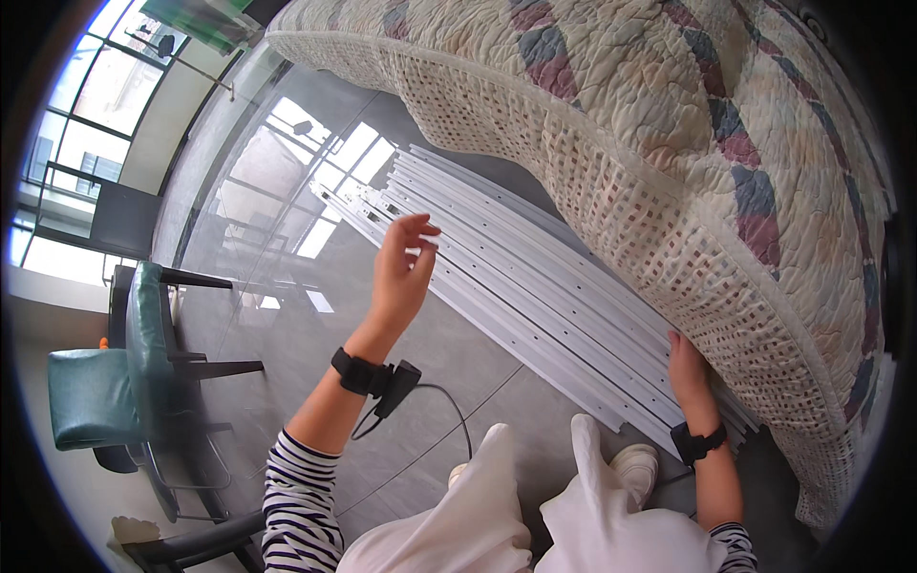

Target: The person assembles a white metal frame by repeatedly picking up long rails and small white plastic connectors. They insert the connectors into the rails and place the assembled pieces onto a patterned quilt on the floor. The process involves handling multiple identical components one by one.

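A bundle of long white metal strips (516,277) with small holes lies side by side on the grey tiled floor, running from upper left to lower right. Over its left part hovers my left hand (406,263), fingers loosely bent and apart, with nothing visible in them. My right hand (689,374) is at the right part of the bundle, close against the quilt's lace edge. Its thumb points up along the strips; the other fingers are hidden. A patchwork quilt (659,124) with a netted lace border (583,181) hangs down beside the strips.
Green padded chairs (100,396) with dark legs stand at the left. Bright windows (105,86) are reflected in the glossy floor (277,220). A black box (399,384) with a cable (458,406) is strapped to my left wrist. My shoes (634,473) are close to the strips.
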Demonstrator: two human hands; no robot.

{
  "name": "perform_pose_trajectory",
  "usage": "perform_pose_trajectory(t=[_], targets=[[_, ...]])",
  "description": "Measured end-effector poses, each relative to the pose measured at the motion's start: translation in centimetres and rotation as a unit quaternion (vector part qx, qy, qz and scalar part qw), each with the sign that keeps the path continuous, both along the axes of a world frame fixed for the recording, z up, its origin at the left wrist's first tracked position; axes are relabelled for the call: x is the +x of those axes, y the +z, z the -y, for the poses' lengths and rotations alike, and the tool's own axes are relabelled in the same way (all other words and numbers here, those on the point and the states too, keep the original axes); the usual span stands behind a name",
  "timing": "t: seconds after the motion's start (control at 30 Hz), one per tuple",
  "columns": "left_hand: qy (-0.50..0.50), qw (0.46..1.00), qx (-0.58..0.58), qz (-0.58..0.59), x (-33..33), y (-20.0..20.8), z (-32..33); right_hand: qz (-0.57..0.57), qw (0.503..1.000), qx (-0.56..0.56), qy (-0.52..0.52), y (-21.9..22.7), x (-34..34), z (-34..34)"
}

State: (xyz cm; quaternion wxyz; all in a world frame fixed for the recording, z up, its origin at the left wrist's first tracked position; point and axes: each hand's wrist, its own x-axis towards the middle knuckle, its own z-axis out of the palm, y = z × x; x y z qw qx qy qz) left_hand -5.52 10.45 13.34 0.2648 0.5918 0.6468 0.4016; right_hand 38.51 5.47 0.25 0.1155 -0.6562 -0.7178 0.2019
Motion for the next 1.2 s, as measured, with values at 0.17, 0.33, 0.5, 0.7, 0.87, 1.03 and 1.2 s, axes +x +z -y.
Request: perform_pose_trajectory(t=[0.17,0.33,0.5,0.7,0.87,1.03,1.2], targets=[[-0.046,0.959,0.212,-0.185,1.6,9.9,-13.7,-0.054,0.997,-0.059,-0.016,3.1,-0.7,1.3],[-0.061,0.963,0.196,-0.176,4.1,12.9,-21.7,-0.105,0.991,-0.065,-0.045,4.6,0.1,3.5],[-0.121,0.946,0.288,-0.090,4.5,10.3,-19.6,-0.091,0.994,-0.036,-0.046,4.6,2.8,6.5],[-0.043,0.977,0.181,-0.106,-1.2,4.3,-10.2,-0.121,0.983,-0.098,-0.101,9.0,2.9,9.3],[0.074,0.992,0.048,-0.093,-9.5,3.0,-5.1,-0.126,0.974,-0.178,-0.069,13.6,3.9,10.8],[0.270,0.947,-0.168,0.045,-11.8,4.2,2.3,-0.094,0.964,-0.246,-0.047,21.5,3.7,12.3],[0.314,0.903,-0.241,0.168,-9.9,8.9,8.6,-0.081,0.961,-0.264,-0.018,28.9,3.2,14.2]])
